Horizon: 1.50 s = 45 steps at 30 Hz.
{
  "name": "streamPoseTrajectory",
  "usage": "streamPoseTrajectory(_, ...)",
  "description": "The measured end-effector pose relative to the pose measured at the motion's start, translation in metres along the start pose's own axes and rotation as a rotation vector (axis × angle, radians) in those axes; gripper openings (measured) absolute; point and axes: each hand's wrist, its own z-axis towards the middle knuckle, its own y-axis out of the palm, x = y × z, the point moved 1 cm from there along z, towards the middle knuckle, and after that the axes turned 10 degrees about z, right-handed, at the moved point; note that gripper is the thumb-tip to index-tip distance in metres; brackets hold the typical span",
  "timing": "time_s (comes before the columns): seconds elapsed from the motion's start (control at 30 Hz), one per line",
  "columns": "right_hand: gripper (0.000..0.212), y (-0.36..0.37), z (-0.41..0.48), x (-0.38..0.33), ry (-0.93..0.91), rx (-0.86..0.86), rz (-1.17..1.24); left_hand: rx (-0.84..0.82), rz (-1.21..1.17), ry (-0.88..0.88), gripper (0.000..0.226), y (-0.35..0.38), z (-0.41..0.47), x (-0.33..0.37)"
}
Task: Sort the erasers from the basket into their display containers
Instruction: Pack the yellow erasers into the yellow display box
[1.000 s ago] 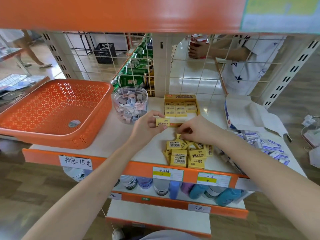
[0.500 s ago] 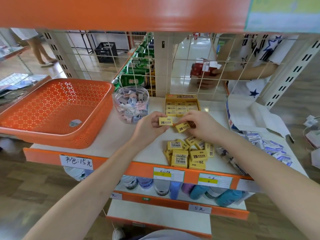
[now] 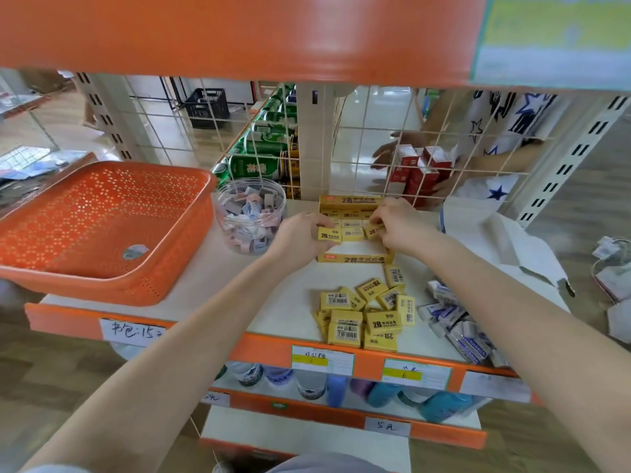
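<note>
Fingers of the left hand are pinching a yellow eraser at the display box; just right, the right hand is pinching a second eraser. Loose erasers are lying nearer the person than both grips.

On my feed the basket at the left is orange, pierced all over with small pale holes. The eraser in my left hand is yellow with black 2B lettering, like the second eraser in my right hand and the display box. The near pile adds white barcode patches. The jar holds pink, blue and grey pieces. The shelf is white, edged orange.
</note>
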Motion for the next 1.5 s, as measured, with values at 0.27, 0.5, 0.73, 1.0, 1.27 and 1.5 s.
streamPoseTrajectory(0.27, 0.027, 0.007, 0.007, 0.007, -0.005, 0.015, 0.055, -0.128, 0.213, -0.032, 0.04, 0.007, 0.021, 0.004)
streamPoseTrajectory(0.5, 0.021, 0.015, 0.006, 0.015, -0.047, 0.093, 0.093, -0.048, 0.33, -0.044, 0.037, 0.011, 0.024, 0.006)
streamPoseTrajectory(0.73, 0.019, 0.016, 0.013, 0.017, -0.039, 0.052, 0.083, -0.027, 0.335, -0.039, 0.039, 0.011, 0.021, 0.004)
streamPoseTrajectory(1.0, 0.019, 0.02, 0.012, 0.024, 0.001, 0.068, 0.121, 0.016, 0.361, -0.09, 0.029, 0.012, 0.018, 0.011)
streamPoseTrajectory(1.27, 0.023, 0.01, 0.005, 0.01, -0.023, -0.081, -0.013, -0.114, 0.414, -0.057, 0.032, 0.005, 0.015, 0.014)
streamPoseTrajectory(1.5, 0.033, -0.019, -0.061, -0.003, -0.23, -0.181, 0.251, -0.258, 0.128, 0.155, 0.044, -0.022, -0.036, 0.022)
